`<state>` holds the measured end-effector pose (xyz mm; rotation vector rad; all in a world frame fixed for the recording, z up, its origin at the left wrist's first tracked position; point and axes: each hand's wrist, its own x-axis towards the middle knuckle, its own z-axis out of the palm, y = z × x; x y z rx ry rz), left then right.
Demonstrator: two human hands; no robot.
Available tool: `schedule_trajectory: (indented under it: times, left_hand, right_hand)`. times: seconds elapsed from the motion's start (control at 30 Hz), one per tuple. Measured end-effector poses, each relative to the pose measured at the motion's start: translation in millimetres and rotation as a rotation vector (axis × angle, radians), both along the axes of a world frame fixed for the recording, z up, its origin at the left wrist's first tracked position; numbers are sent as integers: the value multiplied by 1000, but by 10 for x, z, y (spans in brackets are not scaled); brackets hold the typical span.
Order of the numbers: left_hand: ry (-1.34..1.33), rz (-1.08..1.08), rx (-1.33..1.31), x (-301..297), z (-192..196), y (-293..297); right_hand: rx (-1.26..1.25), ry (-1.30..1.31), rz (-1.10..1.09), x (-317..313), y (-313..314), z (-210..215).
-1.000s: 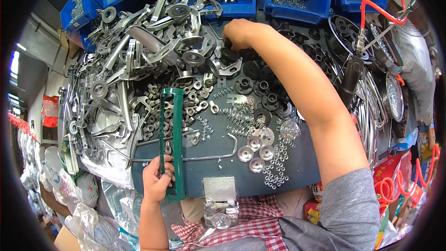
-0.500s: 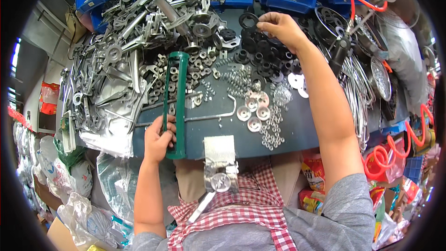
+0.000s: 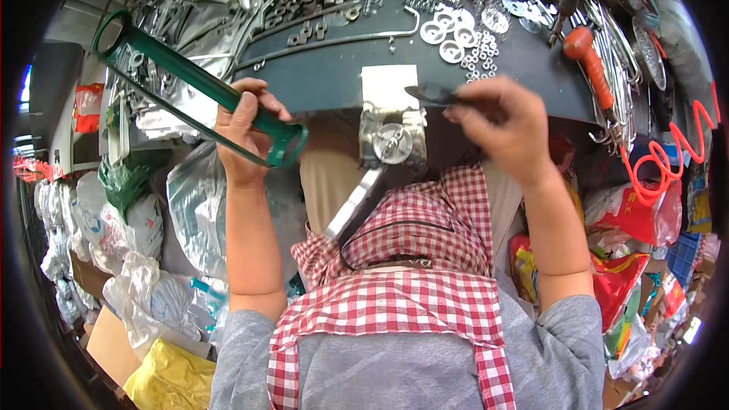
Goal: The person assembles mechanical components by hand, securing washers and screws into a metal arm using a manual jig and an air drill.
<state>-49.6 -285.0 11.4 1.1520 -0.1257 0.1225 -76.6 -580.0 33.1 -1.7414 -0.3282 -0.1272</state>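
My left hand (image 3: pixel 247 130) is closed around the near end of a green open-sided tubular frame (image 3: pixel 186 72), which tilts up toward the far left. Between the fingers of my right hand (image 3: pixel 507 120) is a thin black ring-shaped disc (image 3: pixel 433 96), seen nearly edge-on. A metal clamping fixture (image 3: pixel 392 142) with a pale flat plate (image 3: pixel 389 85) and a lever (image 3: pixel 355 203) stands at the table's front edge, between my hands. The disc is just right of the plate, and I cannot tell whether they touch.
A long hooked steel rod (image 3: pixel 326 39) lies across the dark table (image 3: pixel 319 68). Round metal cups (image 3: pixel 451 50) and small nuts (image 3: pixel 481 53) lie behind the fixture. On the right are an orange-handled tool (image 3: pixel 591 68), bent wires and a coiled red hose (image 3: pixel 653 196). Metal brackets are heaped at left.
My right hand has drawn the black disc from the far pile back toward the fixture. The green frame, upright before, now leans left in my left hand. The view has shifted nearer my body.
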Motion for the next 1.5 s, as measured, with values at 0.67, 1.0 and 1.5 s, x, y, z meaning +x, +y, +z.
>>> schedule_trajectory:
  times: [0.67, 1.0, 1.5]
  left_hand:
    - [361, -296, 95, -713, -388, -258]
    - [172, 37, 487, 52, 11, -25]
    - [-171, 88, 965, 651, -340, -271]
  right_hand:
    - [-585, -396, 3, -233, 429, -397]
    - [-541, -434, -10, -206, 427, -530]
    - [-476, -600, -322, 416, -844, 84]
